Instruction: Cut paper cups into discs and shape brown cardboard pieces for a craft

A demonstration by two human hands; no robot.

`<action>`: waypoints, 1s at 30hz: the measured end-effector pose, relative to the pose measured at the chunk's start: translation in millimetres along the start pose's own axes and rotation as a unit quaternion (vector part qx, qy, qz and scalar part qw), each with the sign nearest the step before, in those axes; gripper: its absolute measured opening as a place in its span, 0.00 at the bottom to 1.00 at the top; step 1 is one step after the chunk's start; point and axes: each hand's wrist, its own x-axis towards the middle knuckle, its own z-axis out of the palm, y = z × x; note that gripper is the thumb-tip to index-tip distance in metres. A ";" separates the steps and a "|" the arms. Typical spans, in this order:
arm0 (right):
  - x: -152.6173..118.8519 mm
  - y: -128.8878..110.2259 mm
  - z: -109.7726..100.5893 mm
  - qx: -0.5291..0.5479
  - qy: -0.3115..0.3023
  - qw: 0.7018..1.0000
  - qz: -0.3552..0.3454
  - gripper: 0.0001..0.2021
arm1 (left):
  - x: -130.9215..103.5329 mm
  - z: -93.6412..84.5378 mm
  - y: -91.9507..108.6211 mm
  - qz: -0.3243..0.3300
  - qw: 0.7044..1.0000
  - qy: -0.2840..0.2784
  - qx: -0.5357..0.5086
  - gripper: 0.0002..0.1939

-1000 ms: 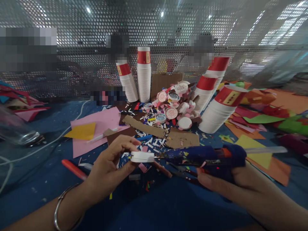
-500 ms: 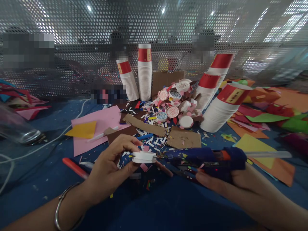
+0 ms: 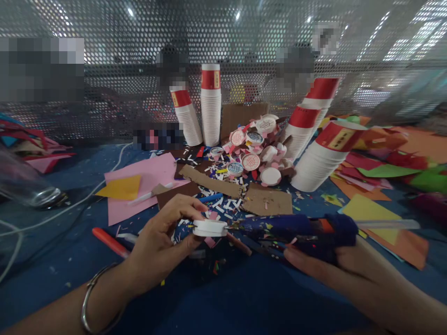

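Observation:
Between the thumb and fingers of my left hand [image 3: 167, 237] is a small white round disc [image 3: 210, 228], seen edge-on. My right hand [image 3: 335, 270] is wrapped round a dark blue glue gun [image 3: 279, 225], whose nozzle points left and meets the disc's right edge or stops very close to it. A clear glue stick [image 3: 389, 224] juts from the back of the gun. Beyond the disc, scraps of coloured and white paper lie about, with a heap of similar round pieces [image 3: 250, 162] behind them, some bearing red or blue line patterns.
Stacks of red-and-white paper cups [image 3: 211, 111] stand at the back, and more cups [image 3: 326, 156] lean at right. Cardboard strips [image 3: 211, 180] and pink paper [image 3: 143, 186] lie ahead. A red-handled tool [image 3: 109, 242], a white cord [image 3: 87, 197] and a glass jar [image 3: 31, 188] are at left.
Almost nothing differs. The disc and glue gun keep their places in my hands; the whole view has shifted very slightly.

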 end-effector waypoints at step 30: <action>-4.2 12.3 3.6 -0.053 0.020 0.998 -0.017 0.23 | -1.2 -1.2 -3.4 0.012 1.000 -0.017 0.009 0.05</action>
